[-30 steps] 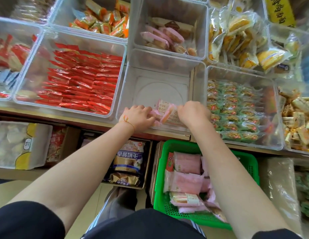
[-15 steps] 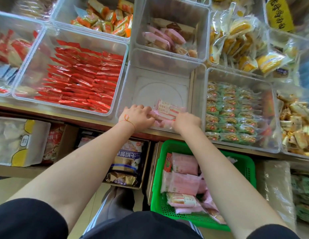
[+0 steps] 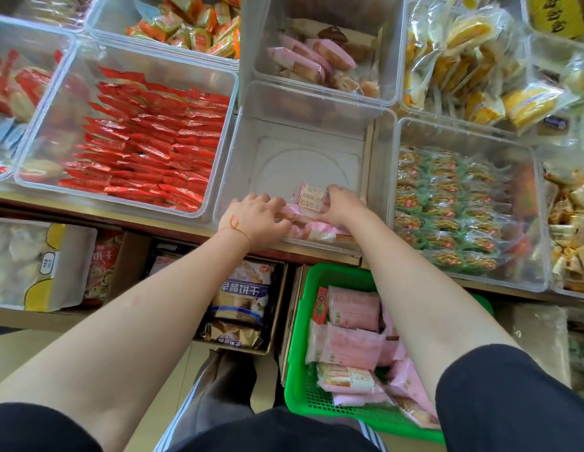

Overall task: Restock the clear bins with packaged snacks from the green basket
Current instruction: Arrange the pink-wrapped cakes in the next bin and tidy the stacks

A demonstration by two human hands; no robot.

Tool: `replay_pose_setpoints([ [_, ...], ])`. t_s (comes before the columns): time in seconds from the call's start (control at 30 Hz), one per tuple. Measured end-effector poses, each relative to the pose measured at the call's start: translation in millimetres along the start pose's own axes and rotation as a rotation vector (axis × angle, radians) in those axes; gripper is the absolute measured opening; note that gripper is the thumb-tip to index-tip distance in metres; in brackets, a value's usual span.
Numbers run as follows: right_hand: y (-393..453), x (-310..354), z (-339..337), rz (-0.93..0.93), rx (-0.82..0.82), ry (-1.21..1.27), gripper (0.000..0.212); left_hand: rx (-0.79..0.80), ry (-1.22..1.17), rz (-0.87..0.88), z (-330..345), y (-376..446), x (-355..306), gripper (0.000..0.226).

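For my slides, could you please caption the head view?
Both hands, left and right, set pink packs into a clear bin above the green basket.

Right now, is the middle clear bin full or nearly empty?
Nearly empty. Most of the bin floor shows bare; only a few pink packets lie at its near edge, where both hands are.

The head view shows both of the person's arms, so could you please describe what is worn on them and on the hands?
Both hands are bare, with no gloves or rings visible. The left hand has a thin orange-red string bracelet round its wrist. The right hand shows nothing on its wrist. Both forearms are uncovered; short black sleeves show at the bottom corners of the picture, one on each upper arm.
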State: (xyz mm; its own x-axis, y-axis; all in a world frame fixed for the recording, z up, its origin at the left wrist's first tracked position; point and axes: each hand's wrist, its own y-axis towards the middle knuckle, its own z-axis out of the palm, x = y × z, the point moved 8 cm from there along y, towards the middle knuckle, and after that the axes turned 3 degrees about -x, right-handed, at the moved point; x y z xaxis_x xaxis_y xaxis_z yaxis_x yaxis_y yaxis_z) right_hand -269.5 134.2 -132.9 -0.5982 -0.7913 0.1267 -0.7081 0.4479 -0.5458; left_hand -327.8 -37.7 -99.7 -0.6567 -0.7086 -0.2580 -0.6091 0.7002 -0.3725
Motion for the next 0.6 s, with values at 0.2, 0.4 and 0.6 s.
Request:
replay_pose_setpoints([
  [0.2, 1, 5, -11, 0.014, 0.001, -0.140, 0.050, -0.010, -0.009, -0.010, -2, -1, 0, 0.048],
  [0.4, -33, 15, -68, -0.149, -0.100, -0.313, 0.043, 0.046, -0.047, -0.009, 1, 0, -1, 0.062],
  [0.6, -55, 20, -27, -0.204, 0.251, -0.334, 0.033, 0.088, -0.011, 0.010, 6, 1, 0, 0.052],
])
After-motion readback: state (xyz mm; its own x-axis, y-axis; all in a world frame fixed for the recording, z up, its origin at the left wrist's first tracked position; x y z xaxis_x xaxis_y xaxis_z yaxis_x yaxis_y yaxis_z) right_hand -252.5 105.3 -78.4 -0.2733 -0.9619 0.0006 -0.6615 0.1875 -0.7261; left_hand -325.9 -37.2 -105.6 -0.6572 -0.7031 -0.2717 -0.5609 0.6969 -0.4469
